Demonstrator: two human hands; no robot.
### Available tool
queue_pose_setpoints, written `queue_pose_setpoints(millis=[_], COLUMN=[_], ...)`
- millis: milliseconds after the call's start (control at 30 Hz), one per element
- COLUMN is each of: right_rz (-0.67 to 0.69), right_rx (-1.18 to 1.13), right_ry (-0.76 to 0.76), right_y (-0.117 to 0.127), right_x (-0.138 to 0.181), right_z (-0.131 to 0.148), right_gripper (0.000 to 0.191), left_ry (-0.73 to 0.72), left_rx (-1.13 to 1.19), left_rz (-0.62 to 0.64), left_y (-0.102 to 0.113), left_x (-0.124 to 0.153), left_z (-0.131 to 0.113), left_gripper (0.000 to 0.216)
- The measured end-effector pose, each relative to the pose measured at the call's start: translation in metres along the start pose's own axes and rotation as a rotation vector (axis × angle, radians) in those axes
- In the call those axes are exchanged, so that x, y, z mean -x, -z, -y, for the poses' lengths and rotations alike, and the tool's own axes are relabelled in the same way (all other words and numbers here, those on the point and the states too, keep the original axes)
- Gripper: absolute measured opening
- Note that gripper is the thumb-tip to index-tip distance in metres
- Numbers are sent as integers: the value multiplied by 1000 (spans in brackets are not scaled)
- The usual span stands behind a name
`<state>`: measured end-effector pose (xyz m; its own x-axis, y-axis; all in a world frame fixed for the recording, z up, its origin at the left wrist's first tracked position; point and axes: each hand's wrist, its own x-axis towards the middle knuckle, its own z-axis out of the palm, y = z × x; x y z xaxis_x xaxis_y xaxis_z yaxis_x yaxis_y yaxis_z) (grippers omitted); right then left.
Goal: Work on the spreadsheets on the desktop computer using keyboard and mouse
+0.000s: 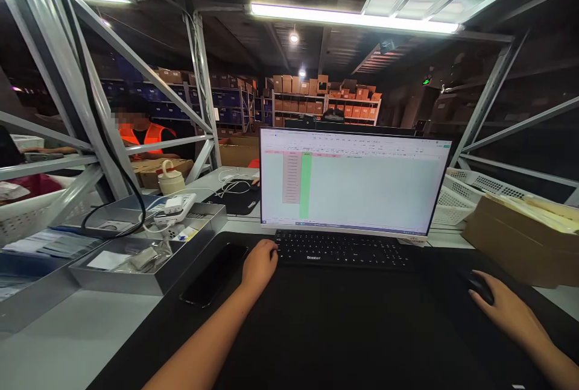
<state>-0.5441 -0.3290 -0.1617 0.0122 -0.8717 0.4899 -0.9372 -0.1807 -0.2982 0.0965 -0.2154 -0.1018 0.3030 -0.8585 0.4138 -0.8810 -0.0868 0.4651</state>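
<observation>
My left hand (260, 264) rests at the left end of a black keyboard (344, 249), fingers bent over the keys, with a dark gap between thumb and forefinger. It holds nothing. A black phone (214, 274) lies face up just left of that hand. On the right side of the desk mat, my right hand (502, 305) is wrapped round a black computer mouse (481, 287). Behind the keyboard stands a monitor (362, 188) showing a spreadsheet with a pink column and a green column.
Grey trays (131, 275) with papers, plastic bags and a white power strip (176, 209) stand at left, near a cream jug (170, 180). An open cardboard box (515, 239) and white baskets (452, 200) are at right. Beyond the metal frame sits a person in an orange vest (156, 137).
</observation>
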Motion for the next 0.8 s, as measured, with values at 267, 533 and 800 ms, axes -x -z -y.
queue_pose_setpoints(millis=[267, 533, 800], right_rz=[17, 26, -16], right_rx=[33, 71, 122], right_ry=[-36, -35, -86], right_y=[6, 19, 47], right_x=[3, 5, 35], right_z=[9, 32, 33], right_gripper=[74, 59, 42], left_ry=[-21, -54, -92], left_rx=[-18, -9, -8], left_rz=[-10, 16, -28], left_y=[0, -3, -14], left_x=[-1, -5, -14], left_z=[0, 6, 22], left_gripper=[25, 32, 32])
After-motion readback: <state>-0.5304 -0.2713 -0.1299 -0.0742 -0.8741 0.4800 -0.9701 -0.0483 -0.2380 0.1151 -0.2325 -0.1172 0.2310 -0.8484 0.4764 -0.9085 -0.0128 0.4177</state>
